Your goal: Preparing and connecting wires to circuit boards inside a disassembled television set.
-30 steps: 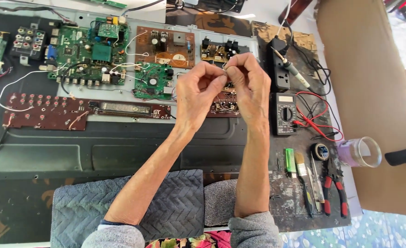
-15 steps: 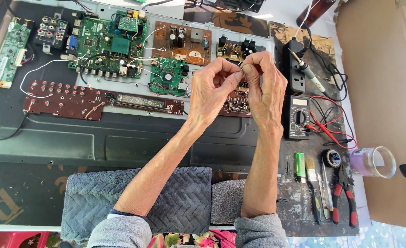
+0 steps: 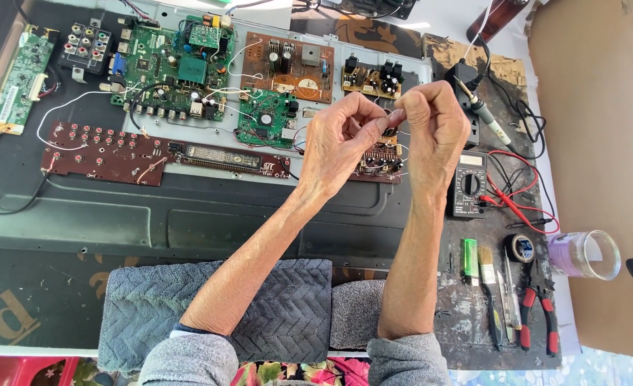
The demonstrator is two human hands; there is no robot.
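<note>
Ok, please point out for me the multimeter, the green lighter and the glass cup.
multimeter (image 3: pixel 469 184), head view, on its round dial.
green lighter (image 3: pixel 469 255), head view, middle of its body.
glass cup (image 3: pixel 597 254), head view, on its clear side wall near the rim.

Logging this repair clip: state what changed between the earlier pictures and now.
Little changed. The left hand and right hand remain raised together over the brown circuit board, fingertips pinching something small between them, too small to identify. Only the view shifted slightly. The multimeter, soldering iron and green circuit board lie as before.
</note>
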